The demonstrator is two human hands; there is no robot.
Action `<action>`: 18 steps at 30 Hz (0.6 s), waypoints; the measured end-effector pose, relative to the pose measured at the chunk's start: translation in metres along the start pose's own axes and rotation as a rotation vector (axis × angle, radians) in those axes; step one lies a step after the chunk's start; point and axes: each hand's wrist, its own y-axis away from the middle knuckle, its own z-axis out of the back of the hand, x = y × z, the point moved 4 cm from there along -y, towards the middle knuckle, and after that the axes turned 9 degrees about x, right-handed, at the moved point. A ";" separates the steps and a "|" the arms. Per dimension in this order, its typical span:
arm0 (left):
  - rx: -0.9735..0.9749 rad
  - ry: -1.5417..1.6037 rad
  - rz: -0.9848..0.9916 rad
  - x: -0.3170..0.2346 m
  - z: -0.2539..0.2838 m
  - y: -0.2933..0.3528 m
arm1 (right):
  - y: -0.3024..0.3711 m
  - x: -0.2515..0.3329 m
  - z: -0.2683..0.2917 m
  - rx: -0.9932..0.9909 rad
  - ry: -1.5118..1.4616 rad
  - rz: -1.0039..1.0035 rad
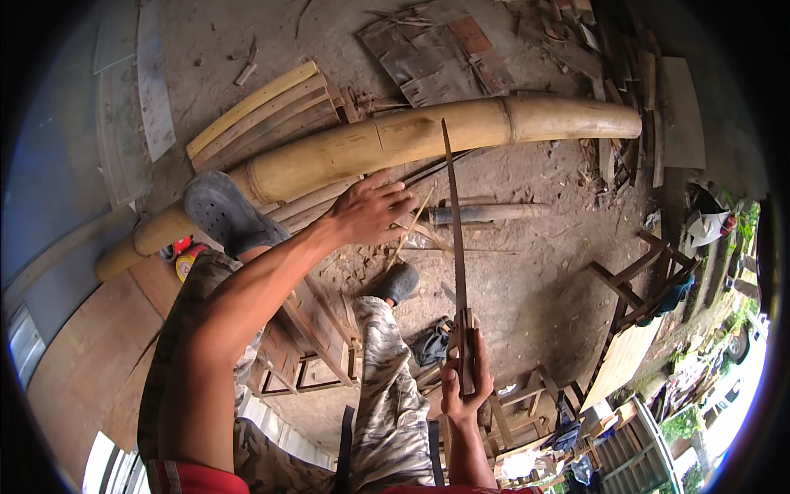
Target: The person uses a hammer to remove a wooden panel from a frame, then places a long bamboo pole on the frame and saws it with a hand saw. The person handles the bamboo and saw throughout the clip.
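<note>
A thick bamboo pole lies across the view, rising from the left and reaching to the right. A thin dark cut line shows on it left of the middle. In my right hand is a handsaw, its fingers wrapped round the wooden handle. The long toothed blade points away from me, and its tip overlaps the bamboo's near side; whether it touches I cannot tell. My left hand is just below the pole, holding nothing, fingers stretched and somewhat apart. My left foot, in a grey clog, rests on the bamboo.
Under the pole stands a wooden slatted support. Flat boards lie on the dirt floor beyond. A dark pipe-like piece lies nearer. Wooden frames and scrap wood line the right side. My other clog is on the ground.
</note>
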 end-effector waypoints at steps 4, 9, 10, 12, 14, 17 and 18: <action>-0.221 0.002 0.149 0.041 0.036 0.012 | 0.010 -0.010 0.011 0.039 0.002 -0.066; 0.011 0.166 0.618 0.089 0.037 0.021 | 0.008 -0.003 0.017 0.077 0.013 -0.050; 0.102 0.193 0.688 0.091 0.033 0.021 | 0.010 -0.003 0.019 0.104 0.010 -0.080; 0.083 0.178 0.728 0.092 0.031 0.021 | 0.014 -0.003 0.021 0.140 0.016 -0.112; 0.061 0.198 0.728 0.091 0.032 0.020 | 0.013 -0.002 0.021 0.149 0.001 -0.138; 0.124 0.227 0.764 0.087 0.034 0.019 | 0.003 0.013 0.019 0.177 0.051 -0.070; 0.120 0.231 0.764 0.087 0.033 0.018 | -0.001 0.018 0.018 0.195 0.071 -0.050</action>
